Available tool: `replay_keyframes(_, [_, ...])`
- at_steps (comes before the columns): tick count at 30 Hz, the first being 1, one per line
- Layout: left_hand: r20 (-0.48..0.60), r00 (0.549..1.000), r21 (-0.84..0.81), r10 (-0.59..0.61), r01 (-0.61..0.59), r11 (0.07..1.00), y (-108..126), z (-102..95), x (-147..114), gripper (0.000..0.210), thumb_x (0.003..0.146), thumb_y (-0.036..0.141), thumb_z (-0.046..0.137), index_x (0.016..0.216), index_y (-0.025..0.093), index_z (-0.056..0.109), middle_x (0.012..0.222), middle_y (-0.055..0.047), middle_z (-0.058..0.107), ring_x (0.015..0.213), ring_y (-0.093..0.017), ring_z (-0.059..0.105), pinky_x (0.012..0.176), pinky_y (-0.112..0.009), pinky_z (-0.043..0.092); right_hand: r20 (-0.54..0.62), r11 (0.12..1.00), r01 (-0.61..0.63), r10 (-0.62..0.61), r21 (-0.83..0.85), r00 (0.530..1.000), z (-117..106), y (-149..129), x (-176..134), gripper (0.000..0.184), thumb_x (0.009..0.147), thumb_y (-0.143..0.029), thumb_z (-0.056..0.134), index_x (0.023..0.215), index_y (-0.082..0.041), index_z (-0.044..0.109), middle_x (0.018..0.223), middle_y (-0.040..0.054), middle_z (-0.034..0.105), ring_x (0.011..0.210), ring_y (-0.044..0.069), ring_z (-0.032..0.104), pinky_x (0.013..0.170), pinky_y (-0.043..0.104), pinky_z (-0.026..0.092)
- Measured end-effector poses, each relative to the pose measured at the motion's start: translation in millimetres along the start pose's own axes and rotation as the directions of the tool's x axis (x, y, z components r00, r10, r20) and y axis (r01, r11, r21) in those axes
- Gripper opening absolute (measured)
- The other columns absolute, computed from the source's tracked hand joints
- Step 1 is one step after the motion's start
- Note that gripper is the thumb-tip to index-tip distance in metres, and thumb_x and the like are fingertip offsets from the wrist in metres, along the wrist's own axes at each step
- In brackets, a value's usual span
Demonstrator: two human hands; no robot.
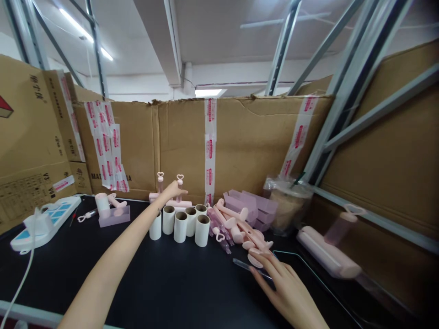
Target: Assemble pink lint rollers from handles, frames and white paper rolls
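Note:
My left hand (174, 191) reaches to the back of the table. Its fingers close around a small clear pink tube with a heart-shaped ring top (180, 178). A similar heart-topped tube (160, 179) stands to its left. In front of that hand are several white cardboard tubes (180, 227), upright and open at the top. My right hand (283, 281) lies palm down with fingers stretched out, its fingertips by a heap of pink plastic parts (236, 226). A thin clear strip (242, 263) shows beside its thumb and runs partly under the hand.
Purple boxes (252, 205) and a plastic-lined bin (286, 203) stand behind the heap. A pink roller-like piece (329, 251) sits at right. A power strip (51, 219) and a purple block (115, 216) are at left. Cardboard walls (181, 146) enclose the black table (164, 283).

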State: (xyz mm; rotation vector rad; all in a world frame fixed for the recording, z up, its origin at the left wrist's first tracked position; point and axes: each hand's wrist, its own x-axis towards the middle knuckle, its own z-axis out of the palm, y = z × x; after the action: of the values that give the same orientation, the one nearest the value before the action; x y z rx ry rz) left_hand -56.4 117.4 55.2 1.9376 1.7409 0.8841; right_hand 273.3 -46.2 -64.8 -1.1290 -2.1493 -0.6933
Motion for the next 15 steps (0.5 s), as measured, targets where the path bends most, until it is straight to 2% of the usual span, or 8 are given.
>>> replay_keyframes(5, [-0.063,0.998,-0.006,0.022,-0.022,1.000,0,-2.5,-1,0.031,0.090,0.030,0.054,0.117,0.015,0.053,0.116,-0.009,0.056,0.098,-0.021,0.059,0.081,-0.042,0.051,-0.055,0.998,-0.008,0.011,0.065,0.998,-7,-7,2,0.024,0.089,-0.033,0.048,0.107,-0.022,0.060,0.100,0.0078,0.069,0.093,0.023,0.066,0.077,0.035,0.051])
replay_keyframes(9, [-0.189,0.977,0.010,0.098,-0.098,0.995,19,-24.0,-13,0.031,0.089,0.030,0.054,0.116,0.015,0.053,0.115,-0.009,0.057,0.097,-0.021,0.059,0.081,-0.041,0.051,-0.090,0.990,-0.022,0.035,0.137,0.995,-9,-5,2,0.020,0.087,-0.030,0.050,0.103,-0.024,0.061,0.096,0.0071,0.068,0.090,0.023,0.066,0.075,0.035,0.051])
replay_keyframes(12, [-0.317,0.929,0.032,0.190,-0.190,0.981,46,-52.2,-30,0.026,0.086,0.034,0.057,0.101,0.013,0.060,0.097,-0.008,0.064,0.090,-0.023,0.060,0.079,-0.039,0.048,-0.087,0.960,-0.072,0.099,0.272,0.991,-15,-8,11,0.020,0.086,-0.029,0.052,0.104,-0.025,0.061,0.102,0.0081,0.064,0.094,0.024,0.063,0.080,0.037,0.050])
replay_keyframes(15, [-0.419,0.860,0.044,0.291,-0.301,0.953,74,-78.5,-55,0.026,0.085,0.039,0.056,0.098,0.017,0.060,0.093,-0.005,0.065,0.087,-0.020,0.060,0.077,-0.033,0.045,-0.050,0.875,-0.148,0.192,0.461,0.980,-26,-18,34,0.024,0.088,-0.030,0.051,0.111,-0.027,0.056,0.111,0.0089,0.059,0.107,0.025,0.057,0.091,0.042,0.047])
